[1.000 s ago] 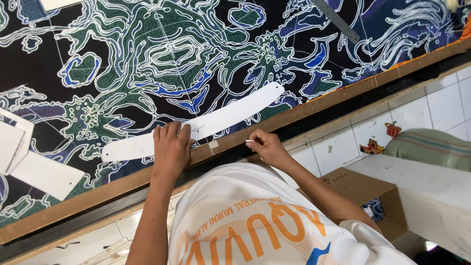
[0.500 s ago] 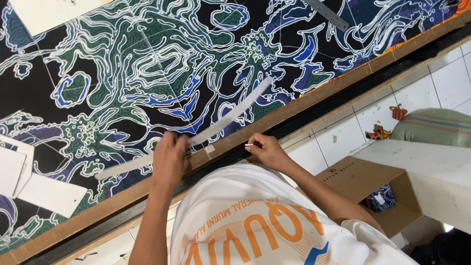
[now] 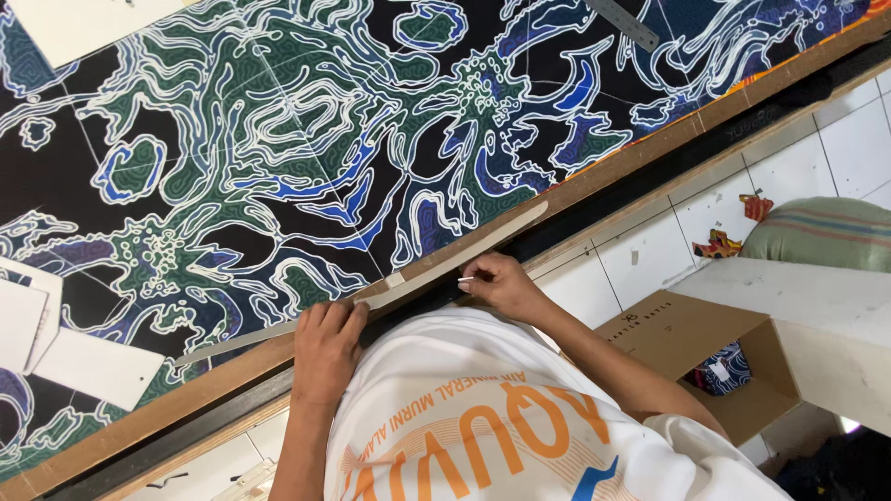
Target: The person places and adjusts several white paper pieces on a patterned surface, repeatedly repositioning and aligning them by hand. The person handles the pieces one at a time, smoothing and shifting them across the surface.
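A long, curved paper pattern strip (image 3: 436, 269) runs diagonally through the centre of the frame, from lower left toward the upper right. It is seen nearly edge-on, lifted along the wooden table edge (image 3: 650, 162) where the patterned fabric ends.

The left hand (image 3: 327, 339), just left of centre in the lower half of the frame, holds the strip near its middle — fingers curled and pressed together over the top edge, thumb underneath, out of view. The right hand (image 3: 497, 283), just right of centre, rests against the strip's lower side; thumb and forefinger pinch a thin white piece of chalk (image 3: 466, 278), tip pointing left. The remaining fingers are folded in.

The batik fabric (image 3: 306, 148) — black ground with green, blue and white swirling outlines — covers the table across the upper and left parts of the frame. White paper pieces (image 3: 93, 366) lie on it at the left edge, another sheet (image 3: 83, 23) at the upper left. A grey metal ruler (image 3: 624, 22) lies at the top, right of centre.

At lower right stands an open cardboard box (image 3: 705, 348) on the white tiled floor (image 3: 650, 250). A striped cushion (image 3: 821, 232) sits at the right edge.
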